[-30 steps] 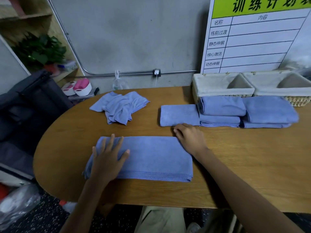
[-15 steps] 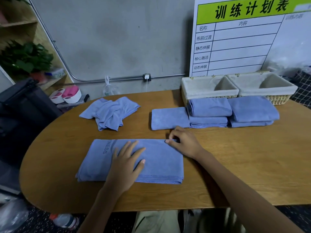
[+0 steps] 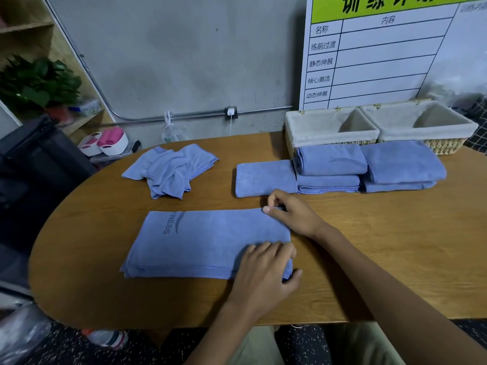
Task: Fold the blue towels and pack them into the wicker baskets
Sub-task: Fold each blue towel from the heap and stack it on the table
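A half-folded blue towel (image 3: 200, 241) with a grey logo lies flat on the wooden table (image 3: 369, 259) in front of me. My left hand (image 3: 266, 272) grips its near right corner, thumb under the edge. My right hand (image 3: 292, 214) pinches its far right corner. Behind it lie several folded blue towels (image 3: 334, 172) in low stacks. A crumpled blue towel (image 3: 168, 169) sits at the back left. Two lined wicker baskets (image 3: 329, 133) (image 3: 421, 125) stand empty at the back right.
A white board with a printed chart (image 3: 382, 51) leans on the wall behind the baskets. A dark bag (image 3: 34, 169) sits left of the table. A shelf with a plant (image 3: 37, 83) stands at the far left.
My left hand slid from the towel's left part across to its near right corner. My right hand went from resting at the far right corner to pinching it.
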